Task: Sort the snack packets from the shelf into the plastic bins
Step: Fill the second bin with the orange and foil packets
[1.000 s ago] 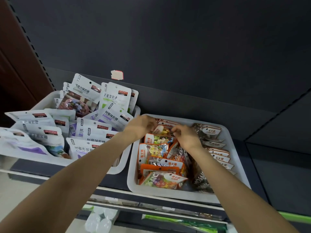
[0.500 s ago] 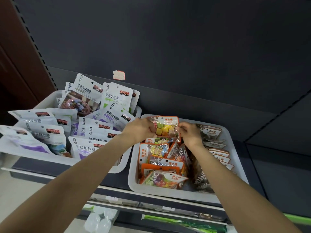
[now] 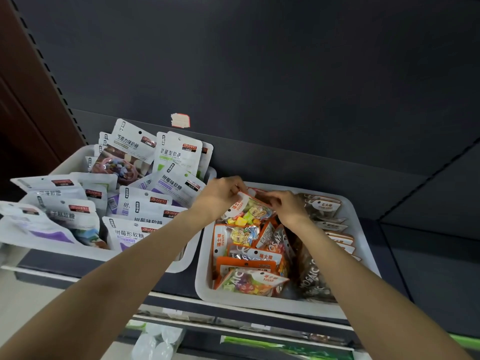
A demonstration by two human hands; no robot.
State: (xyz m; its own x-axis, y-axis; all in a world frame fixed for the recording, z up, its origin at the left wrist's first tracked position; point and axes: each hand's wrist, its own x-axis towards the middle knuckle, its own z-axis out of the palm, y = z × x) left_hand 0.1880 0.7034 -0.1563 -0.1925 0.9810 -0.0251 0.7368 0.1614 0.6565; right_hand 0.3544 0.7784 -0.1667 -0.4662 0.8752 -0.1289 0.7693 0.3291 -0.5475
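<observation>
At the near edge of the right bin (image 3: 259, 302), orange packets (image 3: 249, 280) are seen stacked on their sides, and a little farther in a colourful sweet packet (image 3: 248, 211) is held just above them, its long axis running from near-left up to far-right. Its far-left top corner is pinched by the left hand (image 3: 220, 194) and its far-right end by the right hand (image 3: 285, 206), so both hands are equally close; the packet is judged ready to be lowered into the far row, with the left bin (image 3: 78, 255) of white packets (image 3: 135, 203) lying beside it
</observation>
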